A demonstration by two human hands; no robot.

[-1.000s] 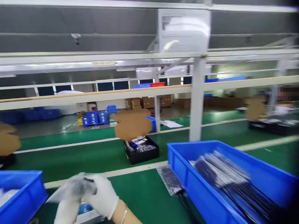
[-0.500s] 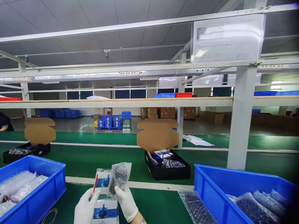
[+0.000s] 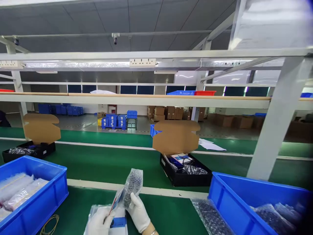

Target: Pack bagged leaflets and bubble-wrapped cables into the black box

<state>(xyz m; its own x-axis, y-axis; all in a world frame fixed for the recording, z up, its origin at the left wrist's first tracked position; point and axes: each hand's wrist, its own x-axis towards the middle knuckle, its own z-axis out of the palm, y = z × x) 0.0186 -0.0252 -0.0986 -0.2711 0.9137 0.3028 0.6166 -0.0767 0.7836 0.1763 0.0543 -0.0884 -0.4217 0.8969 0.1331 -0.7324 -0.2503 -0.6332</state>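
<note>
My left hand [image 3: 99, 222], in a white glove, is closed on a clear plastic bag holding a printed booklet [image 3: 117, 199]. The bag is turned nearly edge-on, and a thin red edge shows on it. My right hand [image 3: 140, 213], also gloved, pinches a bubble-wrap pouch [image 3: 134, 183] with something dark inside. The pouch is upright against the right side of the bagged booklet; whether the two are joined I cannot tell. Beneath my left hand, on the green bench, lie more bagged blue-and-white booklets [image 3: 120, 225], partly covered by the glove.
Blue bins stand at left [image 3: 55, 192] with bagged items and at right [image 3: 234, 209] with bubble-wrapped items. Bubble wrap [image 3: 211, 215] lies beside the right bin. Open black boxes [image 3: 189, 179] [image 3: 45, 152] stand behind. A rubber band loop [image 3: 50, 225] and a slanting post [image 3: 276, 120] are near.
My left hand has moved down and right, and the bagged booklet has turned from facing me to nearly edge-on. The pouch has shifted slightly right. The camera view has tilted and shifted.
</note>
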